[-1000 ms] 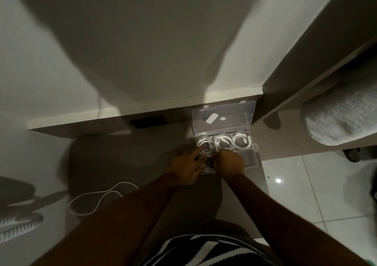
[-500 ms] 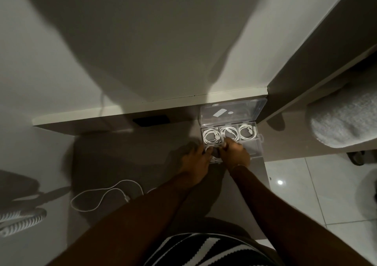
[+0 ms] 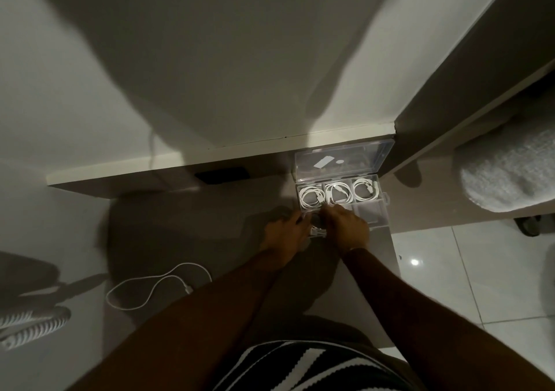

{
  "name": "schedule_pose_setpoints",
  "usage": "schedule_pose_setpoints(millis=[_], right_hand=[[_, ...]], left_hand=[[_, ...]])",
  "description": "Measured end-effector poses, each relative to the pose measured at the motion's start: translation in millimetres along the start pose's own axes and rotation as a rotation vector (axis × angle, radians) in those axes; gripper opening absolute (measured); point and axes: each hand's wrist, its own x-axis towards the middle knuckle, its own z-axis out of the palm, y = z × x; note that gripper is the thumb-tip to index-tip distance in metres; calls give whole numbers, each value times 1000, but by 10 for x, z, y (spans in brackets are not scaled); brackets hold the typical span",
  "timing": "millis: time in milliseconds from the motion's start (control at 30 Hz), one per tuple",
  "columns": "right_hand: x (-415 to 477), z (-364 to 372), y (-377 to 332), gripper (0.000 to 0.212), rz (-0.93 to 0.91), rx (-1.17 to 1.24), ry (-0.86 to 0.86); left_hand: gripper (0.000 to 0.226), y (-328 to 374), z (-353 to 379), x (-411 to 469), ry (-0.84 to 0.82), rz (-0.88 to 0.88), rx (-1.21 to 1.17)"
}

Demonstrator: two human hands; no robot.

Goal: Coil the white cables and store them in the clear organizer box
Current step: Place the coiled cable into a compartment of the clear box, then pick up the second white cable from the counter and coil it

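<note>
Both hands, left hand [image 3: 283, 236] and right hand [image 3: 348, 228], pinch a coiled cable [image 3: 318, 230] between them; press it flat into the box [image 3: 381, 215] compartment beneath the fingers.

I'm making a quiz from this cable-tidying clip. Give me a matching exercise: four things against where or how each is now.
Things:
1. loose white cable
2. box lid
3. back-row compartments
4. both hands

States:
A. propped open at the back
B. uncoiled on the surface, left of the arms
C. each holding a coiled cable
D. together at the box's front-left corner

Pairs: 1-B, 2-A, 3-C, 4-D
</note>
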Motion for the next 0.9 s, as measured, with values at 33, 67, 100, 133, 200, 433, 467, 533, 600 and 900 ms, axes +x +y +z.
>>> schedule_pose_setpoints(millis=[33, 67, 100, 133, 200, 433, 467, 533, 600, 900], right_hand=[[-11, 1, 22, 28, -22, -25, -19], [-24, -5, 37, 32, -38, -43, -34], [-37, -13, 39, 35, -44, -52, -44], [-45, -20, 32, 38, -44, -56, -49], [-51, -31, 7, 40, -34, -62, -51], [-45, -48, -61, 42, -40, -174, -59], [-53, -47, -65, 42, -44, -189, -41], [-85, -52, -78, 42, -60, -199, 8], [-129, -48, -106, 36, -91, -148, 66], [-272, -40, -446, 36, -157, -50, 121]], left_hand=[[58, -5, 2, -12, -13, -10, -25], [60, 3, 11, -28, -25, -23, -55], [60, 21, 17, -50, -30, -40, -84], [59, 55, 12, -70, -25, -63, -111], [50, 166, -20, -80, 26, -134, -194], [39, 278, -167, 15, 21, -272, -315], [42, 239, -181, 18, -14, -249, -323], [50, 158, -153, 8, -35, -173, -355], [52, 63, -83, -73, 4, -72, -344], [24, -747, 338, -1334, 349, -494, -560]])
